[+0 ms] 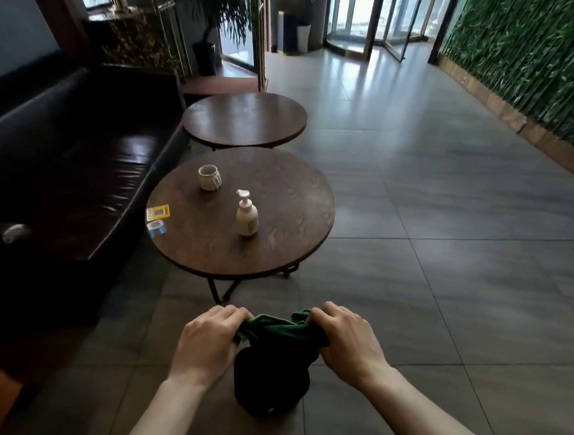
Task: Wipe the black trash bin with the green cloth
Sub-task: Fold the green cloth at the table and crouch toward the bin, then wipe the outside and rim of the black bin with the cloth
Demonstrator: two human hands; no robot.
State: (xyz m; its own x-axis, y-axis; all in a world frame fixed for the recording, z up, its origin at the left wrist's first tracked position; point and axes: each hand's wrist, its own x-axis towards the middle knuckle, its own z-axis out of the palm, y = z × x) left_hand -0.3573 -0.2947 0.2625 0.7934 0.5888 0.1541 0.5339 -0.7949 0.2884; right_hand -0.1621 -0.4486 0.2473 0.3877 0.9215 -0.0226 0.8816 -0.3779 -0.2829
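- Hands at bottom centre of the head view, both bare forearms reaching in from the lower edge.
- Left hand [208,342]: fingers curled together, clamped on the left end of a dark green fabric cloth [280,329].
- Right hand [348,334]: fingers likewise curled tight, gripping the cloth's right end, knuckles up.
- Green cloth bunched and stretched between the two hands, sagging slightly in the middle.
- Small black cylindrical trash bin [269,381] stands on the floor directly under the cloth, between the two wrists; the cloth lies over its top. Bin is very dark; cannot tell whether cloth touches its rim.
- Grey tiled floor [452,238] spreads across the room, with pale reflections from the doors.
- Round dark-wood table on black metal legs [296,216] stands just beyond the hands.
- On it: a cream ribbed ceramic cup [209,177] towards the far left; an off-white plastic pump bottle [246,215] upright near the middle; a yellow-and-white card [157,212] and a blue-and-white card [157,228] lying flat at the left edge.
- Second round wooden table [244,119] behind the first, bare top.
- Long black leather sofa [51,160] along the left wall, beside both tables.
- Green bamboo-leaf wall [533,43] on the right; glass doors [365,8] and a potted plant in a black pot [205,57] at the far end.
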